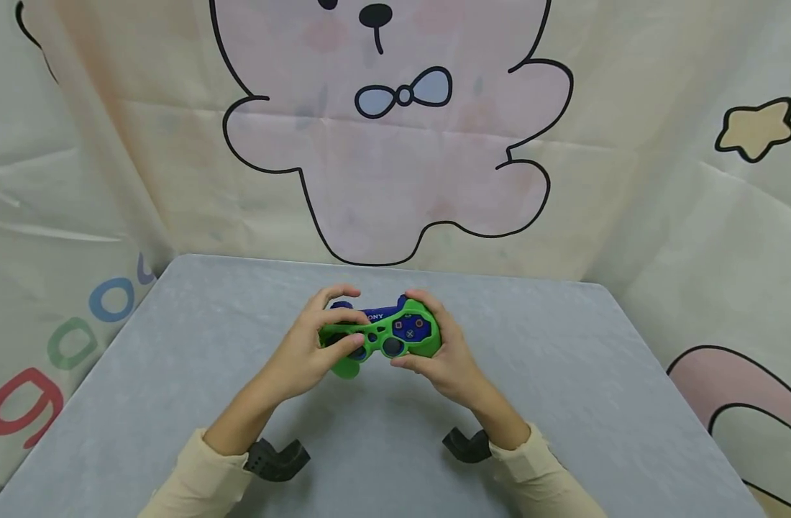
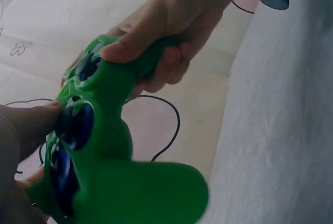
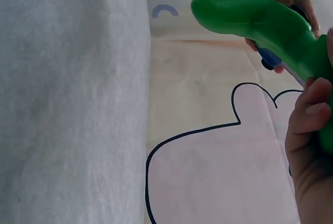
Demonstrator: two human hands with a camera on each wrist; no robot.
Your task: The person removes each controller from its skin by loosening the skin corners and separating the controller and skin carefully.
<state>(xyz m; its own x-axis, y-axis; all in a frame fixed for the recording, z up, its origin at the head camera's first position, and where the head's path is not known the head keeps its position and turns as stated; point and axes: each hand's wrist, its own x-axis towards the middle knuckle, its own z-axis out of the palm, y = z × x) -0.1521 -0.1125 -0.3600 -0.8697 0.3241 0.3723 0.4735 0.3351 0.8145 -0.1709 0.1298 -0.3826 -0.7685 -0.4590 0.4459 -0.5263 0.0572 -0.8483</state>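
A blue game controller [image 1: 381, 314] marked SONY sits in a green rubbery cover [image 1: 432, 337], held up over the table between both hands. The right hand [image 1: 452, 363] grips its right end, thumb along the near side. At the other end, the left hand [image 1: 305, 352] pinches the cover's edge between thumb and fingers, its index finger raised off. Bare blue body shows along the far edge. The left wrist view shows the cover's left handle [image 2: 156, 193] sticking out, with dark blue parts in its openings. Seen from the right wrist, the cover's underside [image 3: 234, 13] is smooth green.
A grey-blue cloth covers the table [image 1: 551, 403]. Behind it hangs a pale curtain [image 1: 628, 86] printed with a pink bear, with more printed cloth at both sides. Dark curved mounts [image 1: 277, 460] are strapped on both wrists.
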